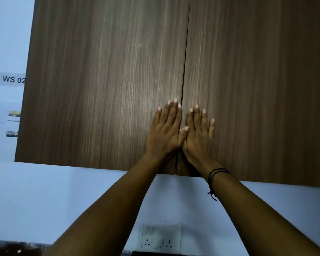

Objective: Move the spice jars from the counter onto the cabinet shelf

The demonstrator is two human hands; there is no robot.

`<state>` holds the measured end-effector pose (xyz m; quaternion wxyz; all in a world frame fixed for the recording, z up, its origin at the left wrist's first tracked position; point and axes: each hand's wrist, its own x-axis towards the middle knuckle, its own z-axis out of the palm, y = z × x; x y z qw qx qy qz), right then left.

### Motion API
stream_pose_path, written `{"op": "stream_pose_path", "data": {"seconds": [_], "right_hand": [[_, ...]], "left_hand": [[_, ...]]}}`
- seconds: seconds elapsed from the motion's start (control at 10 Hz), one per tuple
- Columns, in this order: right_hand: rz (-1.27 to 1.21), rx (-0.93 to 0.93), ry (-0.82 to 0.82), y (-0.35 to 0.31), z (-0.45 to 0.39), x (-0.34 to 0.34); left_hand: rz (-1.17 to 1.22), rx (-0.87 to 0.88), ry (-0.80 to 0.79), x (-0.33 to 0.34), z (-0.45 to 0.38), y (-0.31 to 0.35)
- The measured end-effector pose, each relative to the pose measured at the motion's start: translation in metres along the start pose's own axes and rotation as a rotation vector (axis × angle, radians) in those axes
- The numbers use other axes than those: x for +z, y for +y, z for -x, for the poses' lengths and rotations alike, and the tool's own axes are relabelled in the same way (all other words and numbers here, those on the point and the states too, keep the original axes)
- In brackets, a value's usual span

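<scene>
Both hands lie flat against the closed cabinet doors, so the step in hand looks like either pressing them shut or getting ready to open them; which of the two cannot be told. If it is closing, even pressure from both palms near the seam (183,80), low on the panels, should seat the two doors flush without one springing back. If it is opening, the fingertips need to find the lower edge or the seam, since no handle shows. The left hand (165,132) rests on the left door (100,80) with fingers straight and close together, its thumb crossing onto the right hand (198,133), which lies on the right door (257,80) with fingers slightly fanned. Neither grip holds anything; both are spread flat. The forearms reach up and converge, a dark cord (217,172) around the right wrist. No spice jars are in view, and the shelf is hidden behind the doors. A wall socket (161,237) sits below.
</scene>
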<state>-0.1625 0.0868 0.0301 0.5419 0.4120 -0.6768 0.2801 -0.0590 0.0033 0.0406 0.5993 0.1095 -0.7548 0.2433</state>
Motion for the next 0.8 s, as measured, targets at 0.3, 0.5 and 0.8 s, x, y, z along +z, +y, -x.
{"op": "stream_pose_path", "data": {"seconds": [0.3, 0.5, 0.8], "right_hand": [[0.046, 0.006, -0.017, -0.004, 0.012, -0.003], [0.055, -0.013, -0.175, -0.001, 0.012, -0.022], [-0.136, -0.091, -0.388, 0.010, 0.008, -0.079]], "left_hand": [[-0.001, -0.018, -0.028, 0.003, 0.007, 0.001], [-0.012, -0.017, -0.098, -0.009, 0.006, 0.001], [-0.030, -0.038, -0.233, -0.022, 0.001, 0.000]]}}
